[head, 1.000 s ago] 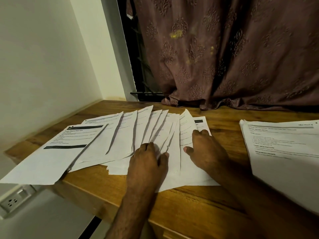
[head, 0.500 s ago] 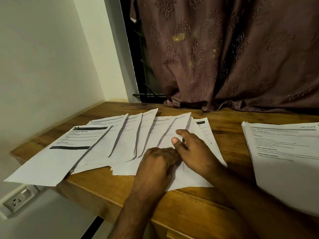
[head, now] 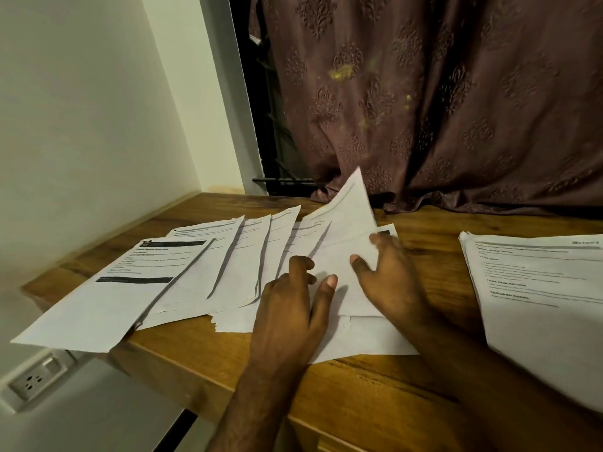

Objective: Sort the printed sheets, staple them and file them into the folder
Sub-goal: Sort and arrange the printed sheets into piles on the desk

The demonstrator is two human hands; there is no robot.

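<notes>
Near the table (head: 359, 396) edge, both hands press fanned sheets (head: 235, 272).

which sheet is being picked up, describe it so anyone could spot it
On the wooden desk, find the fan of sheets spread before the curtain. The lifted sheet lies at its right end by the right hand; it alone has a corner raised.
</notes>
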